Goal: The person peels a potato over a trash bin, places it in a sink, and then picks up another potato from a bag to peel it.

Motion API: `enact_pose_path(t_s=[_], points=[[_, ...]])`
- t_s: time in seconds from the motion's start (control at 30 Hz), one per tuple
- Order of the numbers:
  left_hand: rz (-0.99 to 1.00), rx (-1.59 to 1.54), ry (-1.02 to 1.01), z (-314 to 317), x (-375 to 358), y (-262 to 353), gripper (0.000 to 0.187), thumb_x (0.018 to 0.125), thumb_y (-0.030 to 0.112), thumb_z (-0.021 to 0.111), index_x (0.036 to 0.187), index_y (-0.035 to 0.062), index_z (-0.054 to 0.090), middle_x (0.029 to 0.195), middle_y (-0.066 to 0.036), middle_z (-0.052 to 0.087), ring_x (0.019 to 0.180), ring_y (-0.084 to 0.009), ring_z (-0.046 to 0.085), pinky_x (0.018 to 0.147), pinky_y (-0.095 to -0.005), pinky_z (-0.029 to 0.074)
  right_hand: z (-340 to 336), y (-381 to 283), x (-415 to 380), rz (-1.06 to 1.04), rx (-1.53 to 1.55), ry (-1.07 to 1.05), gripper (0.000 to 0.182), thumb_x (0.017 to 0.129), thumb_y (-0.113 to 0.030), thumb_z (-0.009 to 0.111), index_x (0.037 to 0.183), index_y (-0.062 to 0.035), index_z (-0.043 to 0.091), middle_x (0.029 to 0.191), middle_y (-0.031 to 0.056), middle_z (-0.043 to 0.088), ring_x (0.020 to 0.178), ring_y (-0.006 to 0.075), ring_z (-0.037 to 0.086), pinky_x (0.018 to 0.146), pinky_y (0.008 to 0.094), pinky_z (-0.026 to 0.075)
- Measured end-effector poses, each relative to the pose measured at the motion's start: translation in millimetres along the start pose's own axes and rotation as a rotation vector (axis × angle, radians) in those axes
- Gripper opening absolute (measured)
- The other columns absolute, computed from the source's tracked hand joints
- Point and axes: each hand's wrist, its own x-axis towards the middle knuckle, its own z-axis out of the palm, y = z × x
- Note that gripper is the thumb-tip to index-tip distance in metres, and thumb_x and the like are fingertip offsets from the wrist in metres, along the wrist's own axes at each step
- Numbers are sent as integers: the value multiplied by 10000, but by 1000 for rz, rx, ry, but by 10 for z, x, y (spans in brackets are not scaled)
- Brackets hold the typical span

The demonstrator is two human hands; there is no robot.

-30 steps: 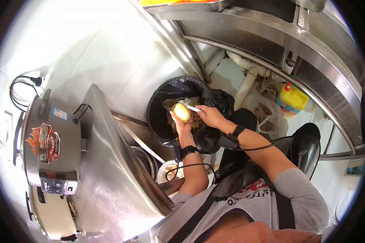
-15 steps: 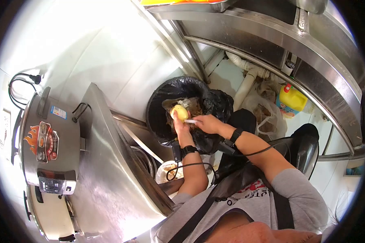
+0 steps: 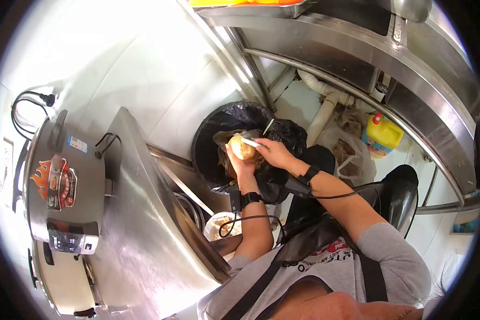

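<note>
My left hand (image 3: pixel 242 165) is closed around a potato (image 3: pixel 244 150), holding it over a bin lined with a black bag (image 3: pixel 201 152). The potato looks partly pale yellow and partly brownish. In my right hand (image 3: pixel 276 155) is a peeler with a white handle (image 3: pixel 250 142), its tip against the upper part of the potato. The peeler's blade is too small to make out. A thin pale strip (image 3: pixel 269 126) shows at the right of the bin's opening, above my right hand. Scraps (image 3: pixel 229 137) lie inside the bin below my hands.
On the left, a large grey electric pot (image 3: pixel 72 208) stands by a steel counter (image 3: pixel 138 234). A white bucket (image 3: pixel 214 229) sits under its edge. To the right are plastic bags (image 3: pixel 346 154), a yellow jug (image 3: pixel 384 132), a white pipe (image 3: pixel 322 117) and a steel frame rail (image 3: pixel 357 98).
My right hand and the peeler have moved up along the potato. The potato has turned, showing a browner side. A pale strip now appears at the bin's right side.
</note>
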Motion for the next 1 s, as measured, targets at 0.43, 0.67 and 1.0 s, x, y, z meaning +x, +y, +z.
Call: enact_pose_path(t_s=[0.43,0.67,1.0], points=[[58,-26,46,-132,142,-33,579,835,550,483,1130,54,520,1040,-128,600,940,-321,586,820,-422,492,47,-241,-140,24,-443,-169,364,898,-256,472,1237,-126,503,846,187,643,786,394,613,707,470,482],[-46,-304,168,-294,212,5,592,814,557,496,1128,56,513,1138,-166,542,950,-343,568,782,-498,492,152,2,-285,-16,-471,-406,239,877,-217,458,1077,-146,567,827,199,638,774,395,612,698,490,483],[58,5,150,-161,141,-76,559,843,540,438,1137,74,528,1053,-97,595,971,-289,562,843,-445,451,177,-173,-108,73,-458,-204,286,890,-221,463,1113,-51,520,796,195,642,756,397,618,672,495,483]])
